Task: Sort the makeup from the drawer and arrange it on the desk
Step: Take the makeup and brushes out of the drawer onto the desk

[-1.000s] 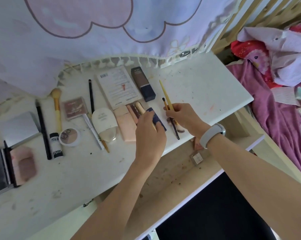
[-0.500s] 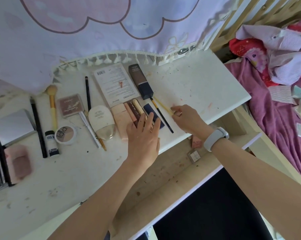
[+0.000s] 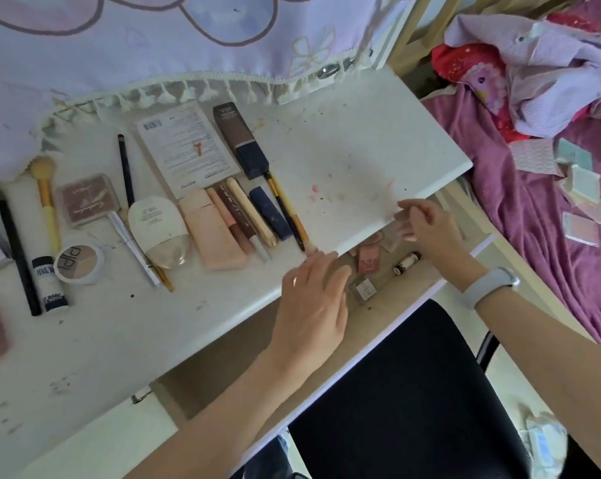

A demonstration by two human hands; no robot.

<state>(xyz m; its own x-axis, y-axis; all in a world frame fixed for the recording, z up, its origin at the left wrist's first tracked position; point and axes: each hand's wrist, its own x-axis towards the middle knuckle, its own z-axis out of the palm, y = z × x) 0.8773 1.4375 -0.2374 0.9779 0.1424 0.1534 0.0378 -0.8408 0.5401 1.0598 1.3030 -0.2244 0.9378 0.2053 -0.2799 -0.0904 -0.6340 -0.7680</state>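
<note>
both hands reach over the open drawer [image 3: 388, 307] below the table's [image 3: 361, 160] front edge: left hand [image 3: 312, 305] loose and empty, right hand [image 3: 426, 226] blurred, perhaps pinching something small. makeup [image 3: 223, 219] lies ranked mid-table.

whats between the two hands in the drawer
In the head view, a pink compact and a small dark bottle lie in the drawer between the left hand and right hand.
</note>
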